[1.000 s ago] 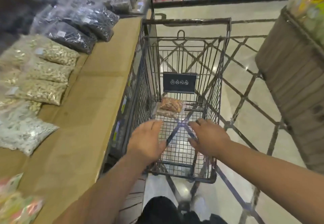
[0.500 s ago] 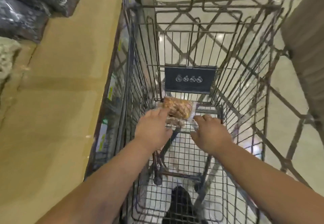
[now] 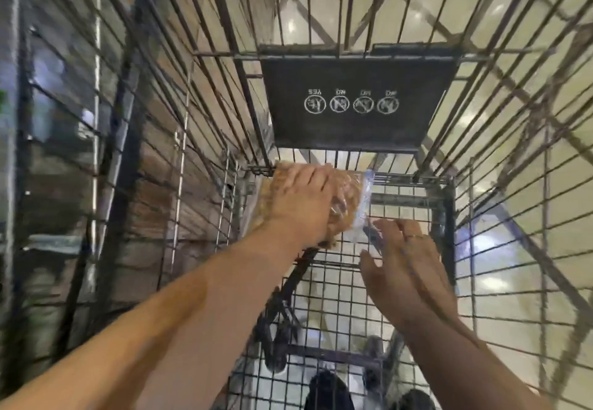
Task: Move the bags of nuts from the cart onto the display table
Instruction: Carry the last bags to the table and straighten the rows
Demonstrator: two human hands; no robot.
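Observation:
A clear bag of brown nuts (image 3: 350, 190) lies at the far end of the wire cart (image 3: 417, 204), just under the black sign. My left hand (image 3: 298, 204) covers most of the bag, fingers reaching to its far edge, and grips it. My right hand (image 3: 404, 268) is beside it on the right, fingers straight, the tips touching the bag's clear near corner. The display table top is out of view.
The cart's wire walls close in on both sides. A black placard with four round icons (image 3: 356, 101) hangs on the front wall. The display's wooden side (image 3: 154, 185) shows through the left wall. My shoes (image 3: 327, 390) and the shiny tiled floor show below the mesh.
My head has dropped deep into the cart. Both hands moved forward: the left went from the bag's near edge to on top of it, and the right reached its corner.

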